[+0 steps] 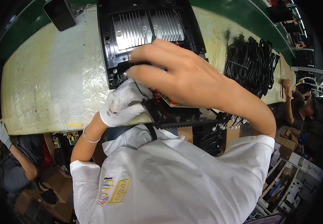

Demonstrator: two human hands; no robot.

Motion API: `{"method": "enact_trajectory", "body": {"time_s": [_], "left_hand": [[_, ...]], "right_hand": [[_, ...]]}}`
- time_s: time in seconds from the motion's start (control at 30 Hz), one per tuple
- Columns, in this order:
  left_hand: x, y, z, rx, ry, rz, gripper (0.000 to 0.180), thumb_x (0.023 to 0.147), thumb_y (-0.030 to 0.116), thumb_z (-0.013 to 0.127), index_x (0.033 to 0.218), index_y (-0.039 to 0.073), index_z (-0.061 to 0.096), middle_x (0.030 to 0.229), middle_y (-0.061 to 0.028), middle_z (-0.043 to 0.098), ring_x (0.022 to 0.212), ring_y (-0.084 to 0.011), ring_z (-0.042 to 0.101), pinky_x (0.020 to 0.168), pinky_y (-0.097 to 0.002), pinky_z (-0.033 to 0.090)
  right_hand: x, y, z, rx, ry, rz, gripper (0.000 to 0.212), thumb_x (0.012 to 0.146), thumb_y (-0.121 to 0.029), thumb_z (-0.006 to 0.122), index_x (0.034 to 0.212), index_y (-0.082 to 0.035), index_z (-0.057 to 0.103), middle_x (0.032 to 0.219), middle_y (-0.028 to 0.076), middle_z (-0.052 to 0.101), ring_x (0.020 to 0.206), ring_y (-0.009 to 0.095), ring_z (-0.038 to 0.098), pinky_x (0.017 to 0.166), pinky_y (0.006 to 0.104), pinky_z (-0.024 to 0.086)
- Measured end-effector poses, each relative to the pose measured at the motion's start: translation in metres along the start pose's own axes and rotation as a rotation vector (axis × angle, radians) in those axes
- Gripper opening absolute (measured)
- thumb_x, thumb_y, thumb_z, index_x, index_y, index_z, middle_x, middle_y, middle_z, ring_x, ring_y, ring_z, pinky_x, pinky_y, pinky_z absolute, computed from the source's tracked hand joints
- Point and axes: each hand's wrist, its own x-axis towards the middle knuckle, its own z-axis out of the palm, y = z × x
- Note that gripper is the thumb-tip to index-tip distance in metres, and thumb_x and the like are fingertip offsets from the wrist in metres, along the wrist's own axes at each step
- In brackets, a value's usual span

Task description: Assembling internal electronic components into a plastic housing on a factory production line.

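Observation:
A black plastic housing [103, 37] with two ribbed silver heat sinks [131, 31] lies before me on the bench. My right hand [184, 72], bare and slightly smeared by motion, reaches across it from the right. Its thumb and forefinger pinch what looks like a thin black cable [138, 88]. The strand runs down toward my left hand [122, 102], in a smudged white glove at the housing's near left corner. That hand's fingers are curled, and what they grip is hidden. Below my right hand, part of a circuit board [174, 102] shows.
Bundled black power cords [249, 65] lie on the right of the bench, beside thin pale strips [214, 50]. A phone-like dark device [60, 15] is at the far left. Clear film covers the bench top [49, 82]. Co-workers' hands show at left [3, 134] and right [287, 89].

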Motion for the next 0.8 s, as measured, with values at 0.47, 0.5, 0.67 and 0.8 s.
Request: {"method": "enact_trajectory", "body": {"time_s": [0.47,0.5,0.67,0.8], "left_hand": [[0.001,-0.006,0.014,0.249,0.225,0.222,0.031,0.067,0.001,0.078,0.093,0.008,0.062,0.105,-0.0099,0.057,0.101,-0.0296,0.059,0.086,-0.0391,0.049],[0.001,-0.007,0.014,0.255,0.229,0.247,0.031,0.067,0.000,0.078,0.092,0.007,0.062,0.105,-0.0104,0.057,0.102,-0.0305,0.059,0.086,-0.0399,0.050],[0.008,-0.003,0.009,0.289,0.207,0.355,0.034,0.067,-0.001,0.078,0.095,0.006,0.060,0.105,-0.0109,0.056,0.105,-0.0333,0.060,0.086,-0.0414,0.050],[0.003,0.006,0.012,0.250,0.232,0.272,0.042,0.064,0.002,0.076,0.102,0.006,0.058,0.113,-0.0111,0.058,0.107,-0.0300,0.059,0.089,-0.0408,0.049]], "right_hand": [[-0.010,0.001,-0.012,0.035,-0.551,0.096,0.013,0.063,0.001,0.065,0.074,0.004,0.059,0.084,0.011,0.055,0.083,0.027,0.054,0.075,0.0340,0.049],[-0.010,0.002,-0.010,-0.030,-0.530,0.115,0.018,0.062,0.001,0.065,0.078,0.004,0.059,0.086,0.012,0.055,0.083,0.027,0.054,0.075,0.0348,0.049],[-0.025,-0.004,-0.016,-0.141,-0.129,0.110,0.035,0.071,-0.014,0.072,0.098,0.000,0.055,0.112,0.017,0.057,0.096,0.030,0.057,0.082,0.0353,0.050],[-0.082,-0.034,-0.045,-0.152,-0.049,0.102,0.065,0.064,-0.045,0.083,0.103,-0.002,0.054,0.127,0.024,0.053,0.108,0.036,0.056,0.087,0.0465,0.049]]}}
